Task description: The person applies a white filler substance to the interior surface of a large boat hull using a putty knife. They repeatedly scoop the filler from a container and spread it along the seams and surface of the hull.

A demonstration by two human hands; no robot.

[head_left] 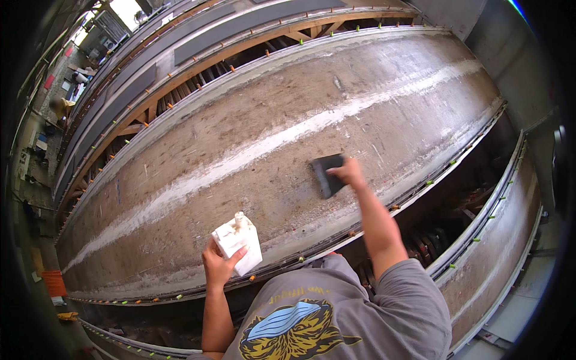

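- Head view: right hand clamped on a black pad over the brown surface, pad sticking out left, long edge roughly crosswise to the white stripe.
- Left hand well apart, gripping a white jug.

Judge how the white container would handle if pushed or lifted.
The white container has flat, boxy sides, so it would probably slide or tip rather than roll. Its edges look straight in the left hand, suggesting fairly stiff walls. One hand supports it, so it is likely not very heavy, though its contents are hidden.
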